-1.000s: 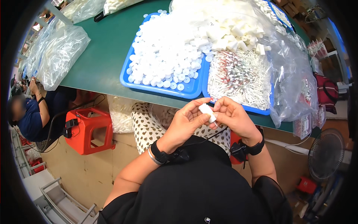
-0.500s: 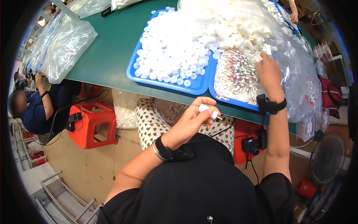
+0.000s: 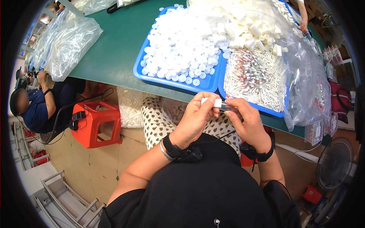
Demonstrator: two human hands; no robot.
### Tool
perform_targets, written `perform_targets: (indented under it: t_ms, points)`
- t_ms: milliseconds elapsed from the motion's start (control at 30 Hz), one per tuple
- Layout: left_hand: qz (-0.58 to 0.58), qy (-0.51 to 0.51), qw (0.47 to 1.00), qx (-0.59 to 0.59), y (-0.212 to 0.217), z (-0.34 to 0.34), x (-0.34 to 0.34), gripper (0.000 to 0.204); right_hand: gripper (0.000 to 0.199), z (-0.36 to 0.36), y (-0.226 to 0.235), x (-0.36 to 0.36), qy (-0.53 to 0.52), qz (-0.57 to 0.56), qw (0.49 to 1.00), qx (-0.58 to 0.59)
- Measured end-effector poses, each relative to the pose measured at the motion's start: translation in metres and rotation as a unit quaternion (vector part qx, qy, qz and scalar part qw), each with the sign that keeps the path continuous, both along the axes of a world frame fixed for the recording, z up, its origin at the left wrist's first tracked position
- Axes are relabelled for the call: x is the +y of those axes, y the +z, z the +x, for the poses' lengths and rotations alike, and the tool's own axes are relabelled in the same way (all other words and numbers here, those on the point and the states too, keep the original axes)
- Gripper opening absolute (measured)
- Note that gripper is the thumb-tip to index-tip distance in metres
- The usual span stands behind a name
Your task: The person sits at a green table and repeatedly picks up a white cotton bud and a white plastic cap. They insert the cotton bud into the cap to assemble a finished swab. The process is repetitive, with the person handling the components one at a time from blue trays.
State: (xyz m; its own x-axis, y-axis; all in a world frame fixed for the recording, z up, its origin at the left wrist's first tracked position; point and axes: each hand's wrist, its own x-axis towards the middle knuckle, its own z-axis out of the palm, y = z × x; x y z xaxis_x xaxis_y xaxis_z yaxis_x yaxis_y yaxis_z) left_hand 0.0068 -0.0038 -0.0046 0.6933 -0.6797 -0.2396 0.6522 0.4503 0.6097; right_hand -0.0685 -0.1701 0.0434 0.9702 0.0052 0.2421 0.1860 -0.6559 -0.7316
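My left hand point(image 3: 197, 118) is closed around a small white cylindrical cap point(image 3: 217, 103), held level just in front of the table edge. My right hand point(image 3: 249, 121) meets its right end, thumb and fingers drawn together in a pinch. What those fingertips grip is smeared and too small to name. Just beyond the hands, a blue tray point(image 3: 224, 86) holds many thin white sticks point(image 3: 258, 79), some with reddish or dark tips. Left of it, another blue tray point(image 3: 173, 84) is heaped with translucent white discs point(image 3: 178, 49).
Cream-white cylinders point(image 3: 249, 32) pile up behind the stick tray. Clear plastic bags lie on the green table point(image 3: 114, 41) at left and right. A red stool point(image 3: 97, 123) and a seated person point(image 3: 36, 106) are at the left, a black fan point(image 3: 334, 163) at the right.
My right hand has come back from the stick tray to the white cap in my left hand. The left hand has shifted slightly up and keeps its hold.
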Motion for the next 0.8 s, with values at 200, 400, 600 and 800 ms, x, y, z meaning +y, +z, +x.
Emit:
perform_targets:
  t_ms: [200,400,600,800]
  points:
    - [0.165,0.052,0.959,-0.227,-0.001,-0.014,-0.001,0.016,0.020,-0.005,-0.025,0.013,-0.076,0.132,0.987,0.045]
    - [0.097,-0.054,0.970,-0.218,0.001,-0.014,0.005,0.043,0.020,-0.006,-0.016,0.007,0.037,0.110,0.992,0.059]
    - [0.042,-0.070,0.967,-0.240,-0.006,-0.015,-0.001,0.048,0.019,-0.005,-0.026,0.020,0.029,0.138,0.990,0.018]
    - [-0.047,-0.060,0.997,-0.014,0.002,-0.008,-0.003,0.052,0.025,0.002,-0.028,0.026,-0.005,0.080,0.997,-0.004]
